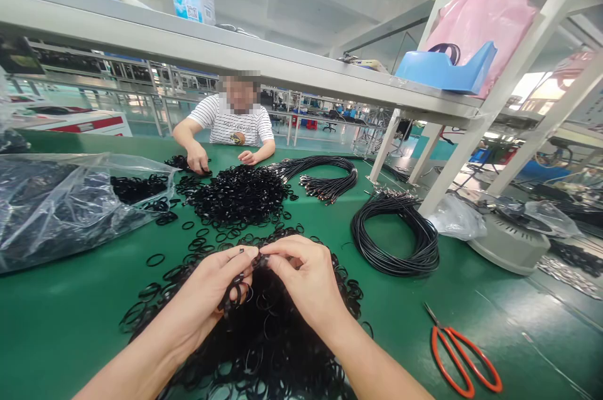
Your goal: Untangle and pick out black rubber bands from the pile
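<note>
Our hands over the heap of black rings

Our left hand (211, 290) and right hand (304, 281) pinch small black rings (238, 293) above the heap (264, 350) on the green worktop (70, 306); orange scissors (459, 350) and coiled cables (400, 243) lie right.

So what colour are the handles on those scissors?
The scissors have orange-red handles, seen in the head view on the green table.

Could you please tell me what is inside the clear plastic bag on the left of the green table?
The clear plastic bag holds black rubber rings, visible near its open mouth. Deeper in, glare and crumpled film hide the contents; only dark shapes show.
</note>
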The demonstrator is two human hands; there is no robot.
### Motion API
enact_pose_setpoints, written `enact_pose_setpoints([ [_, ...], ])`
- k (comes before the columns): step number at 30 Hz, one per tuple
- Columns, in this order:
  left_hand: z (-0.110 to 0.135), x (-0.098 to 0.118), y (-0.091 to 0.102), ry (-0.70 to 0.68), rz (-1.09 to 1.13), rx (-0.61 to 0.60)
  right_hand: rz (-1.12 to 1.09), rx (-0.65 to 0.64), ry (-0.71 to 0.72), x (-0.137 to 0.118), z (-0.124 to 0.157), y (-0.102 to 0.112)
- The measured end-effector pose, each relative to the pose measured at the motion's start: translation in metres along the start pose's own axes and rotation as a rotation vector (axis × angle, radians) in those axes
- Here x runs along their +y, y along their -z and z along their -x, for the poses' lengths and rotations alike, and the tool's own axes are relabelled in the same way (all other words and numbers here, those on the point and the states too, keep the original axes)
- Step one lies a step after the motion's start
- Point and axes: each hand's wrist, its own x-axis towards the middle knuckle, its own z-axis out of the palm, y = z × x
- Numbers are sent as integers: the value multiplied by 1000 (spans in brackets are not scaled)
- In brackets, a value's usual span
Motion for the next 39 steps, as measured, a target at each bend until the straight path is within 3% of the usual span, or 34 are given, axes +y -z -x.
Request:
enact_pose_setpoints([
  [6, -1, 4, 5, -24, 35, 52, -201, 149, -151, 9, -7, 8],
  [15, 8, 8, -4, -160, -340, 79, -151, 6, -163, -1, -2, 2],
  [20, 10, 13, -6, -145, -405, 163, 25, -9, -114, -3, -1, 2],
  [27, 9, 10, -1, -168, -435, 99, 234, -33, 47, -5, 3, 3],
  [34, 7, 11, 3, -157, -398, 166, 192, 95, 52, -2, -4, 15],
  [39, 6, 11, 4, -171, -392, 207, 221, -39, 48, -11, -4, 21],
])
